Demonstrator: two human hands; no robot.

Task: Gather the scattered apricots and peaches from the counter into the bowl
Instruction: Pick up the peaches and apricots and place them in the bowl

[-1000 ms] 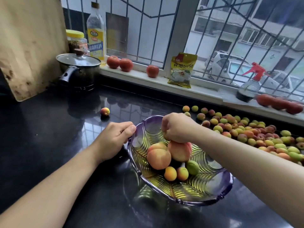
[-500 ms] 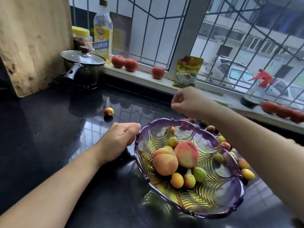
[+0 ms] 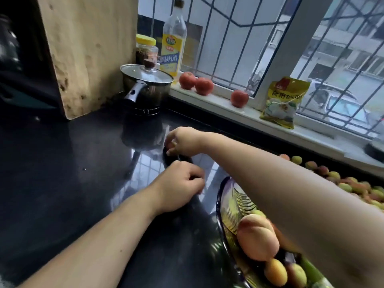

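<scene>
Already peaches (image 3: pixel 257 238), apricots (image 3: pixel 276 272) in bowl (image 3: pixel 220 196)

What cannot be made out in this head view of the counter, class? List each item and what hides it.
- Stray apricot: mostly covered by the right hand; whether it is gripped is unclear.
- Bowl: right half hidden by the right forearm, bottom cut by the frame edge.
- Left hand: fingertips curled out of sight.
- Loose fruit pile: blurred, partly behind the forearm; uncountable.
</scene>
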